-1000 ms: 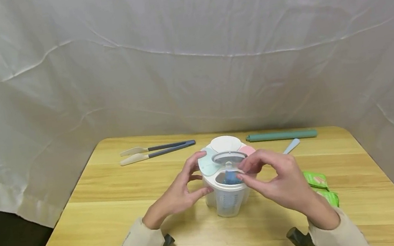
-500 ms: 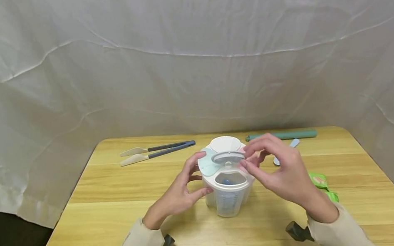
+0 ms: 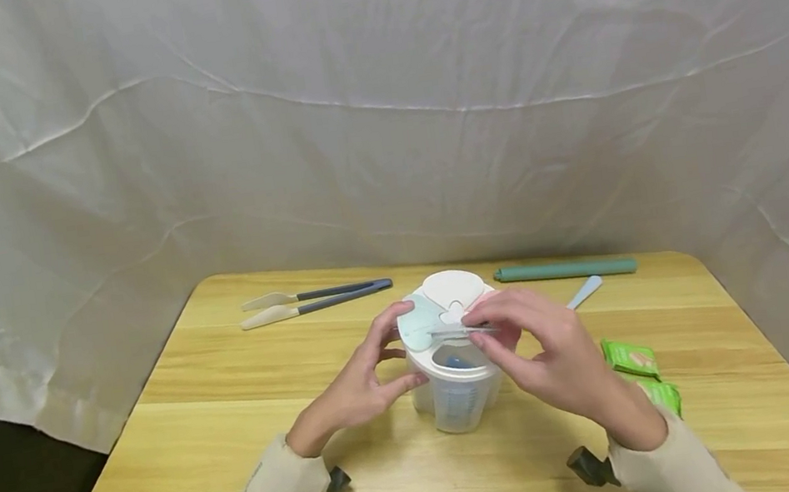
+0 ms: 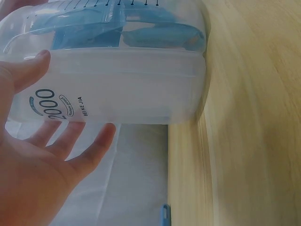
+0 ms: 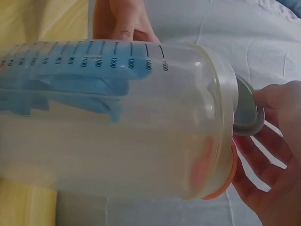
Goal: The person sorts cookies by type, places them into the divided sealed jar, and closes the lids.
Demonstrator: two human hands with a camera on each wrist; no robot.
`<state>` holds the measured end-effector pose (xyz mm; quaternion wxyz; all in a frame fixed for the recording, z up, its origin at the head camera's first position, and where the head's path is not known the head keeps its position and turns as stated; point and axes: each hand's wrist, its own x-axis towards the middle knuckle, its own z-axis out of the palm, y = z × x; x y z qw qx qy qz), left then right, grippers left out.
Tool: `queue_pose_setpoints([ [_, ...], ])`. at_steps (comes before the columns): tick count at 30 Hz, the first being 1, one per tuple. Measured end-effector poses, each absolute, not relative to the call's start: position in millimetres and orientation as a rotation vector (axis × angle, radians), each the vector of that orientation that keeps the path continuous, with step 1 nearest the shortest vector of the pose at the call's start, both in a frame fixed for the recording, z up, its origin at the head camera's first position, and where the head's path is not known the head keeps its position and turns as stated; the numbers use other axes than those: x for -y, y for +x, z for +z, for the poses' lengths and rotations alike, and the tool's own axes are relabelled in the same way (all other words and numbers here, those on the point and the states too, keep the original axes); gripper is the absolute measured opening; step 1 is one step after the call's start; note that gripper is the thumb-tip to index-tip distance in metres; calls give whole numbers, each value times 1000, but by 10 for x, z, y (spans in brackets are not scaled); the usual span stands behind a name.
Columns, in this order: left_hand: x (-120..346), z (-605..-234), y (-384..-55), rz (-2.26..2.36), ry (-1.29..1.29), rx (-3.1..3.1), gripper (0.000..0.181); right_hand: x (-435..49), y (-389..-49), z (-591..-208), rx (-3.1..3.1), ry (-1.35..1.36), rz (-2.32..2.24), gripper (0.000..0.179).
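The right hand [image 3: 548, 346] has the grey-rimmed flap [image 3: 446, 330] pinched between thumb and fingertips, at the centre of the head view, just below mid-height. Half a second ago that flap stood raised with the hand beside it; it is now tilted well down and seen nearly edge-on, short of lying flat, with the opening [image 3: 457, 355] below it partly uncovered. A second ago the same hand held a blue packet at this opening; now blue packets [image 5: 84, 89] show through the graduated wall, their number unclear. I judge that the filling of this compartment has paused or finished and that the covering of it is under way, with the flap not yet seated. The left hand [image 3: 353, 382] grips the other side of the container [image 3: 456, 415], thumb on one wall and fingers on another, much as before, apparently steadying it. The container stands upright in the lower middle of the head view; its mint section [image 3: 415, 323] lies left of the flap, the white section [image 3: 452, 288] above it, and the pink section sits partly behind the right hand. Farther out, tongs [image 3: 341, 295] lie upper left of the container, a green roll [image 3: 568, 269] upper right, a pale blue utensil [image 3: 584, 291] below that, and green packets [image 3: 631, 356] toward the lower right, beyond the right wrist.
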<state>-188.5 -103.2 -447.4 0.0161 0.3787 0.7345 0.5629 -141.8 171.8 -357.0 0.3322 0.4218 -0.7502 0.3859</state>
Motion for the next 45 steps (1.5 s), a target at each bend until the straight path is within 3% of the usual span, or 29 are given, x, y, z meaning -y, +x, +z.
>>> queue_pose_setpoints([
  [3, 1035, -4468, -1879, 1746, 1182, -2289, 96, -1703, -1376, -3615, 1883, 1176, 925, 25],
  [10, 1035, -4463, -1873, 1733, 1197, -2302, 96, -1678, -1266, -3751, 1792, 1187, 720, 22],
  [26, 1003, -4463, -1804, 1745, 1216, -2274, 96, -1591, -1186, -4000, 1705, 1083, 717, 25],
  [38, 1063, -4443, -1787, 1733, 1176, -2241, 98, -1850, -1131, -3618, 1924, 1195, 923, 25],
  [45, 1046, -4469, -1822, 1721, 1189, -2219, 102, -2139, -1241, -3591, 2433, 1046, 912, 52],
])
